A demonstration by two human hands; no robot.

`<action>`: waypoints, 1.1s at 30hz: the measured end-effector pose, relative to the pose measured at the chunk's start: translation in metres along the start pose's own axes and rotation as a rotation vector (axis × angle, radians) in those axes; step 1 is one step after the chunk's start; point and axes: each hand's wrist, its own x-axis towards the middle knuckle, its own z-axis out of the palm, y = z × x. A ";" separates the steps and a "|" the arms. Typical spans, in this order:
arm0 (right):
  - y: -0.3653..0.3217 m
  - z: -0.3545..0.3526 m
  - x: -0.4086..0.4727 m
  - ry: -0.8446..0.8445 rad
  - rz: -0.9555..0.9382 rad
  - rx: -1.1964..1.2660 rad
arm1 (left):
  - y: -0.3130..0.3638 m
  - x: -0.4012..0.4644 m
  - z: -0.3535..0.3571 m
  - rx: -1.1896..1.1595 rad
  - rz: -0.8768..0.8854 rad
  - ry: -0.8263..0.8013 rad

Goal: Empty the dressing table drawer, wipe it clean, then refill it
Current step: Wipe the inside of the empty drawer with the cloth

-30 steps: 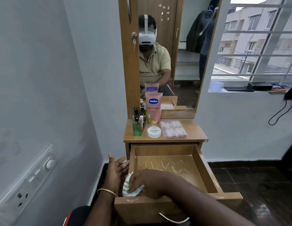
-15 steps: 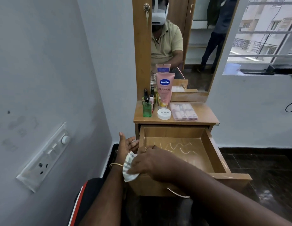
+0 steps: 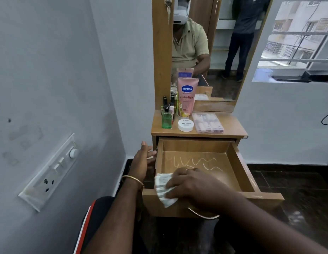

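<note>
The wooden drawer (image 3: 240, 162) of the dressing table stands pulled out, with nothing in it but pale zigzag marks on its floor. My right hand (image 3: 192, 187) holds a white striped cloth (image 3: 162, 188) at the drawer's front left corner, over the front panel. My left hand (image 3: 143, 160) is outside the drawer's left wall, fingers straight, touching or nearly touching it. On the table top (image 3: 232, 130) stand a pink Vaseline tube (image 3: 186, 97), a green bottle (image 3: 166, 120), a white jar (image 3: 185, 125) and a clear box (image 3: 208, 123).
A mirror (image 3: 214, 52) rises behind the table top and reflects me and a second person standing. The wall with a switch panel (image 3: 49, 173) is close on the left. A barred window (image 3: 296, 39) is at the right. Dark floor (image 3: 296, 189) lies right of the drawer.
My right hand has carried the cloth from outside the drawer's left front corner to over its front edge and into the drawer. The view has tilted down and closer.
</note>
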 end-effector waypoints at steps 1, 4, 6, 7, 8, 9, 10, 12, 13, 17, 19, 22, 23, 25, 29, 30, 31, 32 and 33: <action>-0.008 0.004 0.009 0.011 0.008 0.006 | 0.003 -0.002 0.000 0.074 0.047 0.003; -0.018 0.015 0.028 0.053 0.009 -0.022 | 0.007 -0.011 -0.005 0.253 0.150 -0.009; -0.016 0.016 0.025 0.074 0.011 -0.026 | 0.010 -0.017 -0.007 0.339 0.179 -0.029; -0.012 0.015 0.019 0.074 0.013 -0.012 | 0.012 -0.019 -0.006 0.373 0.189 -0.033; -0.009 0.013 0.013 0.071 0.017 0.004 | 0.016 -0.022 -0.004 0.396 0.195 -0.034; -0.004 0.010 0.005 0.060 0.023 0.013 | 0.020 -0.023 -0.001 0.408 0.200 -0.035; 0.001 0.006 -0.003 0.045 0.030 0.008 | 0.024 -0.027 0.003 0.409 0.205 -0.040; 0.013 -0.001 -0.018 0.006 0.051 -0.024 | 0.030 -0.031 0.015 0.380 0.204 -0.063; 0.017 -0.004 -0.024 0.000 0.060 -0.038 | 0.031 -0.033 0.022 0.346 0.197 -0.070; 0.010 -0.002 -0.027 0.046 0.069 -0.046 | 0.028 -0.038 0.048 0.161 0.115 -0.080; 0.002 0.005 -0.019 0.074 0.045 -0.037 | 0.026 -0.040 0.056 0.134 0.078 -0.095; 0.006 0.010 -0.012 0.083 0.058 -0.022 | 0.023 -0.039 0.058 0.101 0.018 -0.094; 0.010 0.009 -0.014 0.070 0.065 0.004 | 0.021 -0.039 0.057 0.081 0.008 -0.088; 0.022 0.004 -0.027 0.045 0.072 0.031 | 0.019 -0.039 0.056 0.059 0.008 -0.075; 0.051 -0.009 -0.075 -0.017 0.130 0.020 | 0.016 -0.040 0.055 0.040 0.010 -0.084; 0.059 -0.011 -0.088 -0.034 0.161 0.013 | 0.016 -0.040 0.055 0.036 0.011 -0.084; 0.064 -0.012 -0.098 -0.032 0.187 0.014 | 0.015 -0.040 0.055 0.037 0.016 -0.083; 0.067 -0.012 -0.105 -0.021 0.207 0.022 | 0.015 -0.041 0.055 0.045 0.025 -0.080; 0.066 -0.011 -0.107 -0.001 0.209 0.030 | 0.014 -0.041 0.055 0.058 0.037 -0.077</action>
